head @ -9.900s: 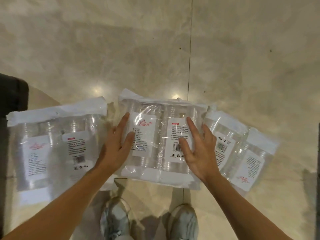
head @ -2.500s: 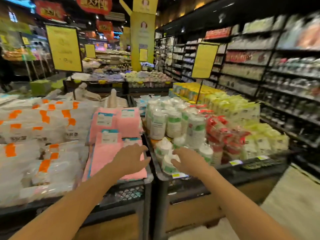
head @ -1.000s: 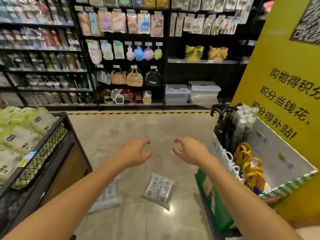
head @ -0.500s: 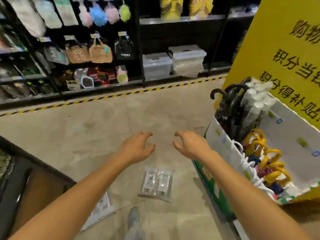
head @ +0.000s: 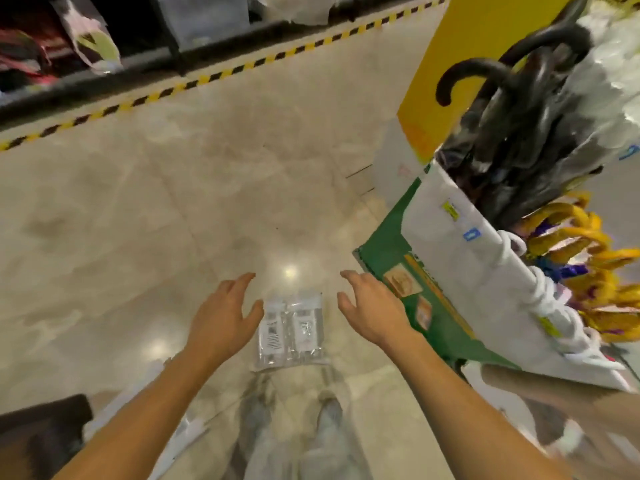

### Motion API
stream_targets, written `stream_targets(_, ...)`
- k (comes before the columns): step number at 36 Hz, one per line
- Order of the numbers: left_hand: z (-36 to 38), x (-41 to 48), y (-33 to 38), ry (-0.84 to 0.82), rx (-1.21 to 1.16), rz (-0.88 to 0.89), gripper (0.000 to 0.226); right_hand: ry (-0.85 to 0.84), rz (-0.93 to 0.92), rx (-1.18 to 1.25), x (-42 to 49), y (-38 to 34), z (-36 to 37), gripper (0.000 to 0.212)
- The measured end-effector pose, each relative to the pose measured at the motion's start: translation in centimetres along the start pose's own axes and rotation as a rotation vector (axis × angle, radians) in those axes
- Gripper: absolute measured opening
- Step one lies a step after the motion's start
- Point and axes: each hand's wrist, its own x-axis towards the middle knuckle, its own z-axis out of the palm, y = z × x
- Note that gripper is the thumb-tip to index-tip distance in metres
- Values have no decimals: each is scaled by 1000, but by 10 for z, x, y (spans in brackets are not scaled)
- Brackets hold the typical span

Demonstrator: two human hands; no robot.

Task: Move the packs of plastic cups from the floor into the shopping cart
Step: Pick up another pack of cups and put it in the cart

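Pack of plastic cups [head: 290,329]: clear film sleeve, two white printed labels side by side, lying flat on the polished floor [head: 145,209] directly below and between the person's two hands, just ahead of their shoes. Left hand [head: 225,320]: empty, fingers spread wide and lightly curled, palm turned inward, hovering at the pack's left edge; whether it touches the film cannot be told. Right hand [head: 372,315]: empty, likewise spread, clear of the pack on its right side. Second pack [head: 180,431]: only partly seen, on the floor under the left forearm, behind that hand. Display bin [head: 485,289]: white and green, filled with umbrellas, close outside the right hand. Shopping cart: not identifiable in this view; a dark shape sits low behind the left arm, but its nature is unclear. Handling note, by judgement: the step is the two-handed pickup. Best done by lowering both palms to the short sides of the pack and pressing inward evenly, since thin film is likely slippery and the stacked cups inside may shift or crush under fingertip pinching. Keep the right elbow in to avoid brushing the bin. Lift level, then turn toward the cart.
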Motion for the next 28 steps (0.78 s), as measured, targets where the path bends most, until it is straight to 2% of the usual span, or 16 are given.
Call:
stream_targets(6,132,56,-77,-87,-40,-110,60,-165,4,-32,76,46,142,53)
stream_targets(16,346,126,-214,-219,17,-210,62,-304,31,44,172,113,392,58)
stream_targets(21,426,157,-265,-181,-31,-265,64,-240,42,61,209,143,482,58)
stream_targets(28,509,177,-302,-28,-186,-187,61,-88,-3,188,233,176,553,66)
